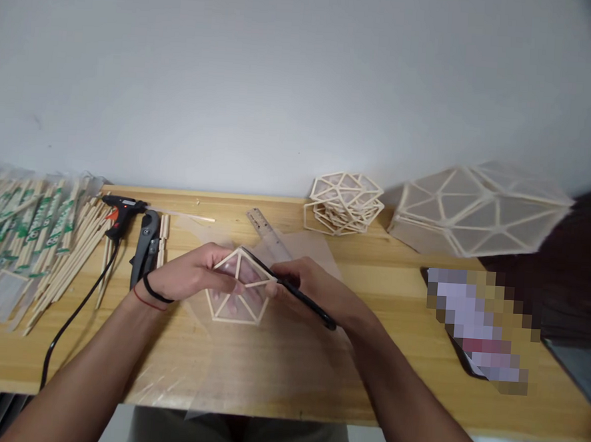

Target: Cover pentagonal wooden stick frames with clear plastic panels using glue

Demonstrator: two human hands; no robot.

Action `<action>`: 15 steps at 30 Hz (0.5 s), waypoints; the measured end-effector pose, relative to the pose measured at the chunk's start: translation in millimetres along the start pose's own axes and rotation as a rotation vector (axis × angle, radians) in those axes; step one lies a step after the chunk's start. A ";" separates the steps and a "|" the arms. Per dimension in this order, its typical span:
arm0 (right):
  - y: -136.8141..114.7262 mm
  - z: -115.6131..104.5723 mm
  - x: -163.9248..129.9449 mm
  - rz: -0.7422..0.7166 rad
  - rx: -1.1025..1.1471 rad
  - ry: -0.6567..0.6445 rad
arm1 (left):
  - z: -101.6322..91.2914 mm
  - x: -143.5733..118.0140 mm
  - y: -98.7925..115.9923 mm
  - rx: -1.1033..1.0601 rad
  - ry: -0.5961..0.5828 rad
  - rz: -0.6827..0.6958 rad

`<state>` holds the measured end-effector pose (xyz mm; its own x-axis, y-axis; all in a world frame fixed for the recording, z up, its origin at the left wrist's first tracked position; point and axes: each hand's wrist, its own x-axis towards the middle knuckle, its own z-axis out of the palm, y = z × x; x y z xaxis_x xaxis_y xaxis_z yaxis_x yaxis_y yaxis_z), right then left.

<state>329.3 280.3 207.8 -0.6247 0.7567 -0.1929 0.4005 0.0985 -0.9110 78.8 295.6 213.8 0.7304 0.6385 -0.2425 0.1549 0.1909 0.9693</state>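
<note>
In the head view, the pentagonal frame (246, 305), thin wooden sticks with spokes meeting near the middle and clear film in the panels, is raised over the bench (387, 273), ahead of the person's middle. The left hand (197, 275) comes in from nine o'clock with its fingers clamped on the frame: the thumb lies over the spokes near the hub, other fingers show through the film beneath. The right hand (304, 287), at three o'clock, has its fingers closed around a dark long tool (313, 307), which lies along the edge running from twelve towards three; the thumb is at the three o'clock corner. Whether the tool is a knife or scissors I cannot tell.

The frame should be very light and fairly stiff along the sticks — the weak spots are likely the joints, which may snap if twisted. The film looks thin and slick, so it would probably dent or slide under a pressing fingertip. Better to pinch a stick or the hub — or the lower edge, between five and seven o'clock — than push on a panel.

Similar frames are stacked (346, 207) towards two o'clock, a ruler (269, 233) lies at one, a glue gun (123, 210) at ten.
</note>
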 end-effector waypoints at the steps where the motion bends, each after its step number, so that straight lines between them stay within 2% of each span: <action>1: 0.9 -0.2 0.0 -0.005 -0.005 0.004 | 0.1 0.2 0.3 -0.012 -0.005 0.005; 5: 4.1 -1.6 0.5 -0.005 -0.027 0.012 | 1.5 0.9 2.0 -0.012 -0.034 0.018; 15: 1.9 -5.0 1.8 0.018 0.009 0.001 | 3.0 0.7 0.4 -0.008 0.015 -0.016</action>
<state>332.3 285.1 207.5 -0.6166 0.7590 -0.2093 0.4061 0.0789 -0.9104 81.3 293.9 214.2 0.7182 0.6461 -0.2584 0.1612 0.2067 0.9650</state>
